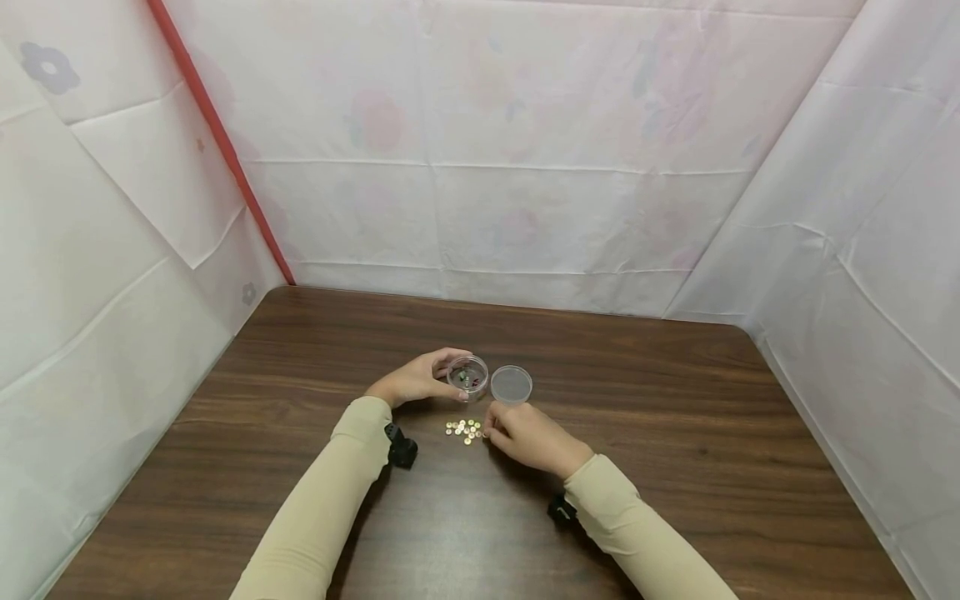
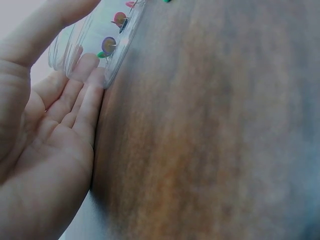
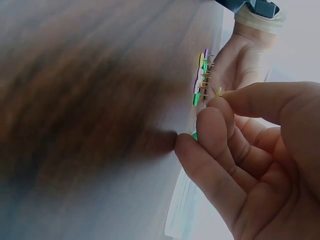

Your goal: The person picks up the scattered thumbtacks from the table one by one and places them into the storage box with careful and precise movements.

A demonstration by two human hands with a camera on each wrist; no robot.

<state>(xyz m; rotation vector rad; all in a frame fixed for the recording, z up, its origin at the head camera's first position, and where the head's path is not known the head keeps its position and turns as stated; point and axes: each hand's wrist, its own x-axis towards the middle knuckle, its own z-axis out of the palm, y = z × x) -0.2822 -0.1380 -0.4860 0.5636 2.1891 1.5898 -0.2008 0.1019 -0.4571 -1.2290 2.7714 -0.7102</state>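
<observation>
My left hand (image 1: 411, 382) holds a clear round container (image 1: 486, 377) between thumb and fingers at its left side. Inside it lie several coloured thumbtacks (image 2: 109, 45), seen through the wall in the left wrist view. With thumb and index finger, my right hand (image 1: 538, 440) pinches a small yellow-green thumbtack (image 3: 218, 92). The other fingers are curled, a fingertip right at the tabletop. Between both hands, a loose group of shiny thumbtacks (image 1: 461, 428) lies on the table, most with points up in the right wrist view.
A clear round lid (image 1: 512, 385) lies right of the container, just beyond my right hand. The dark wooden table (image 1: 675, 467) extends around both hands. White patterned cloth (image 1: 480, 217) hangs behind the table and along its sides.
</observation>
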